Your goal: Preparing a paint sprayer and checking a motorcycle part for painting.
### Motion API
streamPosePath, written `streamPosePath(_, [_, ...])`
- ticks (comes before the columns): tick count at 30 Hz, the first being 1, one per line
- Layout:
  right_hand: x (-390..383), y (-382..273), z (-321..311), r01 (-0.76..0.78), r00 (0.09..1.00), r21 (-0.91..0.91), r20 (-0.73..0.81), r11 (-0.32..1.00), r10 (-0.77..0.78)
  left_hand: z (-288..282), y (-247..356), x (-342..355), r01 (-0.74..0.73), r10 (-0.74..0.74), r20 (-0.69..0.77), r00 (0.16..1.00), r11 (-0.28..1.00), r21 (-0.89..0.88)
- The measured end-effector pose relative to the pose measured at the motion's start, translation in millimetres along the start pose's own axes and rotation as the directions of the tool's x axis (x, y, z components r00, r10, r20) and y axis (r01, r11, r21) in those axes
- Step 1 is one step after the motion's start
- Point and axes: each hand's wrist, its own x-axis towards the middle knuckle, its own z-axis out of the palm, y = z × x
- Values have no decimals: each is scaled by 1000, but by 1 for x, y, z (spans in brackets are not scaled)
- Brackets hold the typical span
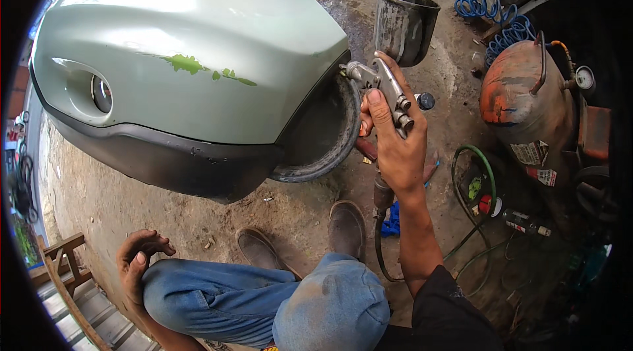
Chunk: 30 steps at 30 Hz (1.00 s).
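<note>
My right hand [402, 156] is wrapped round a metal spray gun [394, 90], with the thumb on top of its body. A paint-stained dark cup [403, 31] is fixed to the gun. Its nozzle end is close to the edge of a pale silver-green car bumper [211, 28] with a black lower trim [165, 159]. A bright green patch [186, 64] with ragged edges shows on the bumper's side. By my bent left knee, my left hand [137, 258] is held loosely, fingers half curled and apart from the thumb, with nothing in it.
A rusty orange compressor tank [524, 90] with a gauge [585, 78] stands at right, below a blue coiled hose [508, 34]. A green hose [491, 176] loops across the floor near a glass bottle [526, 224]. Blue cloth [390, 220] lies near my shoes [346, 229]. Slatted wooden seat [72, 278] at left.
</note>
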Motion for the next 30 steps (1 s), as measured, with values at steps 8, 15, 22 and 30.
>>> streamPosePath(8, [9, 1, -6, -30, 999, 0, -36, 1000, 30, -1, 0, 3, 14, -14, -2, 1000, 1000, 19])
streamPosePath(15, [13, 4, -6, -10, 1000, -36, -19, 999, 9, 0, 0, 6, 22, -22, 13, 1000, 999, 30])
streamPosePath(22, [11, 3, -2, -9, 1000, 0, -4, 1000, 9, -1, -2, 7, 6, -6, -10, 1000, 1000, 12])
streamPosePath(30, [5, -2, -1, -21, 1000, -24, 7, 1000, 21, -1, -4, 9, 5, -5, -7, 1000, 1000, 17])
